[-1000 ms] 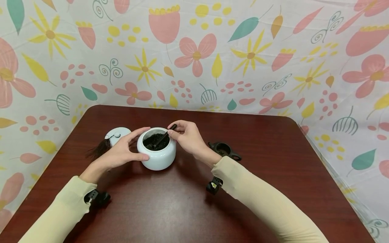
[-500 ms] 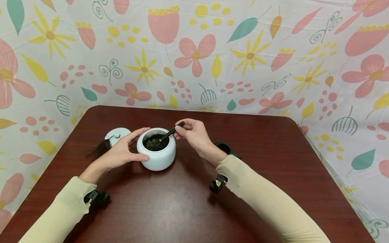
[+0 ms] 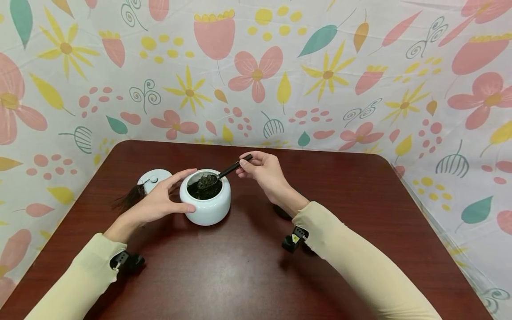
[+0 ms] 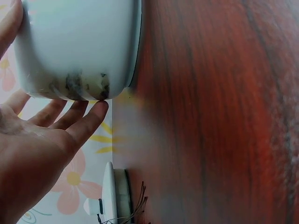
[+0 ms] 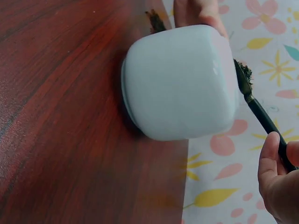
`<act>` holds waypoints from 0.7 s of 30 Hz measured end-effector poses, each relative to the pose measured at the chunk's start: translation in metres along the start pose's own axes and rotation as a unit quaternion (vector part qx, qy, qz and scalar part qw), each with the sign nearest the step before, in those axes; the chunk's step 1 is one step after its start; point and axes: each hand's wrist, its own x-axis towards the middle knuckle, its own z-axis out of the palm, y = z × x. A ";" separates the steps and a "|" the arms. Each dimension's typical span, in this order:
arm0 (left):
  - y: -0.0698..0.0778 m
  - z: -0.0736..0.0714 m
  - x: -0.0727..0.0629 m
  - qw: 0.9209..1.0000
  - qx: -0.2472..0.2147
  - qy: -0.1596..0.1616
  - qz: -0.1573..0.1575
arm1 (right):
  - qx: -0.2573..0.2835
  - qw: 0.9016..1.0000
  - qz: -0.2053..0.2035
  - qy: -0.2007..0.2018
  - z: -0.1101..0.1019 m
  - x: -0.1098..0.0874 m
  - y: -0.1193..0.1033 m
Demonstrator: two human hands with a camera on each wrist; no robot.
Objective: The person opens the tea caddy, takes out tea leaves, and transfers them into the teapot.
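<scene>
A round white jar [image 3: 206, 213] of dark dried leaves, possibly tea, stands on the table. My left hand [image 3: 160, 202] holds its left side, thumb in front and fingers behind; the left wrist view shows fingertips [image 4: 99, 111] against the jar wall. In my right hand [image 3: 267, 175] I pinch the black handle of a small spoon [image 3: 231, 170]. Its bowl carries a heap of leaves [image 3: 207, 181] at the jar's mouth. From the right wrist side, the loaded spoon [image 5: 262, 114] appears just above the rim.
Left of the jar lies its white lid [image 3: 154, 177], with a dark tassel [image 3: 133, 198] beside it. A dark vessel [image 3: 282, 212] is mostly hidden behind my right forearm. The brown table [image 3: 224, 275] meets a flower-patterned cloth [image 3: 256, 115] at the back.
My right hand has moved up and to the right, raising the spoon out of the leaves with a heap on it. The left hand keeps its hold on the jar.
</scene>
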 end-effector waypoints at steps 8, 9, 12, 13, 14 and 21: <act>-0.001 0.000 0.000 1.000 0.004 -0.001 0.001 | -0.006 1.000 -0.015 0.011 -0.015 -0.006 -0.012; -0.001 0.000 0.000 1.000 0.004 -0.001 0.001 | -0.007 1.000 -0.015 0.014 -0.018 -0.006 -0.013; -0.001 0.000 0.000 1.000 0.004 -0.001 0.001 | -0.007 1.000 -0.014 0.020 -0.027 -0.009 -0.016; -0.001 0.000 0.000 1.000 0.004 0.000 0.001 | -0.008 1.000 -0.015 0.021 -0.030 -0.010 -0.017; -0.001 0.000 0.000 1.000 0.004 0.000 0.001 | -0.008 1.000 -0.015 0.021 -0.033 -0.012 -0.018; -0.002 0.001 -0.001 1.000 0.001 0.001 0.004 | -0.009 0.999 -0.008 0.031 -0.063 -0.021 -0.018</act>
